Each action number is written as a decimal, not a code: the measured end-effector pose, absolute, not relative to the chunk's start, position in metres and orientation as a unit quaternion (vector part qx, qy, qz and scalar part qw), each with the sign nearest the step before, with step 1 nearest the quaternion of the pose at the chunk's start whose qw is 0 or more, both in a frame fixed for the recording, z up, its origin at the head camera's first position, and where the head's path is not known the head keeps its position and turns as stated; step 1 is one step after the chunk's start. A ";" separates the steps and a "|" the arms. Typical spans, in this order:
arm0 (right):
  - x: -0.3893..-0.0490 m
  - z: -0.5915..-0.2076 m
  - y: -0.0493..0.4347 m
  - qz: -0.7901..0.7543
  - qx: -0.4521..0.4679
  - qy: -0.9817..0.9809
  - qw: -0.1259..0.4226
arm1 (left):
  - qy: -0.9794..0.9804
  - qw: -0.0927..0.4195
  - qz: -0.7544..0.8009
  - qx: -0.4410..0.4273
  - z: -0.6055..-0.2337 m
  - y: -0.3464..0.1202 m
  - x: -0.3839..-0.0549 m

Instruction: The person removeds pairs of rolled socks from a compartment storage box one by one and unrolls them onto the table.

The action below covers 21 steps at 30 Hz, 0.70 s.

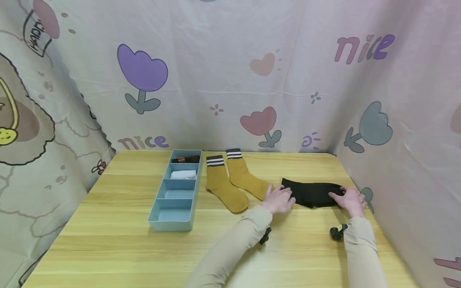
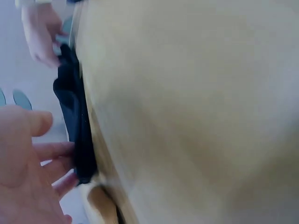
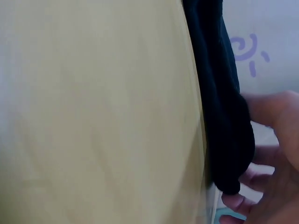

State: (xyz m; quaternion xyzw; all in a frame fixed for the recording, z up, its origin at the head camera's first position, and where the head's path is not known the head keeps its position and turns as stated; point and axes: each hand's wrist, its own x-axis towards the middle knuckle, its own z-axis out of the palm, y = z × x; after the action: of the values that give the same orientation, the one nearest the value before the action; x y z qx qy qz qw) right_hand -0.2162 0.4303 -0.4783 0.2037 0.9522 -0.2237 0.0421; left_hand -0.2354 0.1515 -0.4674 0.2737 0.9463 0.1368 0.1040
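Note:
A black sock [image 1: 312, 193] lies stretched sideways on the right part of the wooden table. At its left end is my left hand [image 1: 279, 199]; in the left wrist view the fingers [image 2: 60, 161] reach the black cloth while the thumb stands apart from it. My right hand [image 1: 351, 200] is over the other end. There, in the right wrist view, the thumb [image 3: 266, 109] rests against the black sock and the extended fingers [image 3: 254, 179] are around its tip. Two mustard socks with striped cuffs, one left [image 1: 225, 184] and one right [image 1: 246, 174], lie beside my left hand.
Left of the mustard socks stands a blue divided box [image 1: 192, 216] with its compartments in a row. A dark rolled item [image 1: 191, 159] sits in the rear compartment, a white folded cloth [image 1: 183, 175] in the one before it. Patterned curtains [image 1: 209, 80] border the table.

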 end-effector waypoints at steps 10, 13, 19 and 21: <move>-0.219 -0.475 0.412 -0.241 0.187 0.952 0.005 | 0.933 0.073 0.234 0.264 -0.473 0.139 -0.264; -0.219 -0.474 0.408 -0.246 0.191 0.950 -0.001 | 0.929 0.080 0.219 0.288 -0.473 0.138 -0.263; -0.218 -0.475 0.406 -0.257 0.192 0.947 -0.005 | 0.934 0.127 0.161 0.292 -0.471 0.143 -0.260; -0.217 -0.475 0.406 -0.262 0.193 0.946 -0.003 | 0.940 0.137 0.136 0.280 -0.471 0.146 -0.261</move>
State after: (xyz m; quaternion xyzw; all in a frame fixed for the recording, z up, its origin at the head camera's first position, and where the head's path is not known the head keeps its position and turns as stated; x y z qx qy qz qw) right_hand -0.2174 0.4059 -0.4750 0.1930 0.9456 -0.2620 -0.0031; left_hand -0.2614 0.1457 -0.4713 0.2796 0.9405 0.1360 0.1373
